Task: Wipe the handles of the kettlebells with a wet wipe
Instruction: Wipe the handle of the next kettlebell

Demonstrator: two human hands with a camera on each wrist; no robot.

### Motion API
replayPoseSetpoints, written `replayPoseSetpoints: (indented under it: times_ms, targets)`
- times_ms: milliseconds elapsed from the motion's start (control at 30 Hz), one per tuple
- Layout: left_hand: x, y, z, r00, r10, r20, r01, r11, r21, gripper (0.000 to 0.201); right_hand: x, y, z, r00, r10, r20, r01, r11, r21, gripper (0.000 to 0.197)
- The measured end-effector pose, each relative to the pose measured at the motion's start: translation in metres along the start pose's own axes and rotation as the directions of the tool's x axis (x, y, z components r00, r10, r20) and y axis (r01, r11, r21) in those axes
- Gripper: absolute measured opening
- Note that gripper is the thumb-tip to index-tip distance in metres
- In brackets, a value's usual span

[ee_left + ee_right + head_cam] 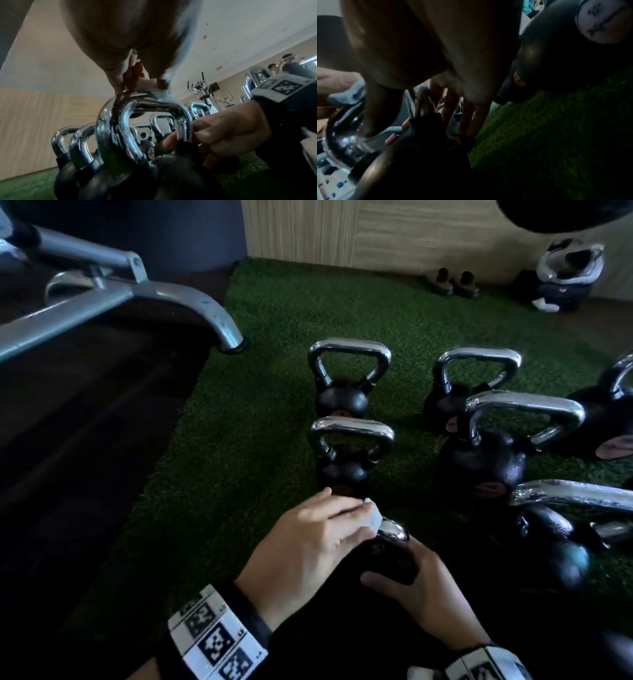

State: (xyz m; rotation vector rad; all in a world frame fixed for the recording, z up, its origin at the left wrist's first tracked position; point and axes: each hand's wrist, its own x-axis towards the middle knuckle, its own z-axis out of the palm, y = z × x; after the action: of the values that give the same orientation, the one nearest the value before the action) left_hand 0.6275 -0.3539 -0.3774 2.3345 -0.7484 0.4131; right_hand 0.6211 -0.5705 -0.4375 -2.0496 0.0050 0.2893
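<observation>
1. Kettlebell nearest the camera [394,563] sits on the green turf [260,419] at the front of the left column, mostly buried under both hands; in the head view only a shiny bit of its chrome handle [394,529] pokes out.
2. Left hand [308,546] is on top of that handle, fingers curled down around a pale wet wipe [373,520] pressed onto the bar. Only a corner of the wipe shows, the rest is tucked under the fingers.
3. Right hand [421,587] grips low on the same kettlebell, fingers wrapped round the base of the handle on the right side. The body is so dark it's hard to see where fingers end and iron starts.
4. Left wrist view shows the handle loop [154,121] up close, wipe [161,94] at the top, right hand [228,136] clamped on the right leg.
5. Right wrist view is dark and blurry, can't make out much.
6. Other kettlebells: two behind in the left column [349,446], more to the right [496,446], the far-right ones cut off by the frame.
7. Grey machine frame [144,292] at upper left, cropped.
</observation>
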Motion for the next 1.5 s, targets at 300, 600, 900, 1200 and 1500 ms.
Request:
replayPoseSetpoints:
  times_ms: [300, 600, 900, 1200, 1500]
  targets:
    - [-0.02, -0.022, -0.015, 0.99, 0.005, -0.143, -0.01, 0.999, -0.037, 0.031, 0.001, 0.004, 0.015, 0.994, 0.019, -0.106, 0.0, 0.984, 0.18, 0.034]
    - [-0.046, -0.049, -0.014, 0.925, -0.361, -0.121, 0.256, 0.825, -0.504, 0.027, -0.002, 0.004, 0.015, 0.991, 0.065, -0.12, -0.039, 0.977, 0.21, 0.022]
    - [-0.073, -0.068, 0.005, 0.871, -0.486, 0.066, 0.408, 0.643, -0.648, 0.026, -0.004, 0.007, 0.015, 0.987, 0.025, -0.157, 0.004, 0.983, 0.185, 0.022]
    - [-0.076, -0.059, 0.041, 0.797, -0.593, -0.115, 0.396, 0.657, -0.641, 0.029, -0.005, 0.008, 0.021, 0.969, 0.037, -0.243, -0.005, 0.991, 0.134, 0.025]
    - [-0.028, -0.063, 0.038, 0.752, -0.657, -0.052, 0.531, 0.65, -0.544, 0.019, -0.02, 0.017, 0.023, 0.925, -0.329, -0.193, 0.279, 0.928, -0.246, 0.036]
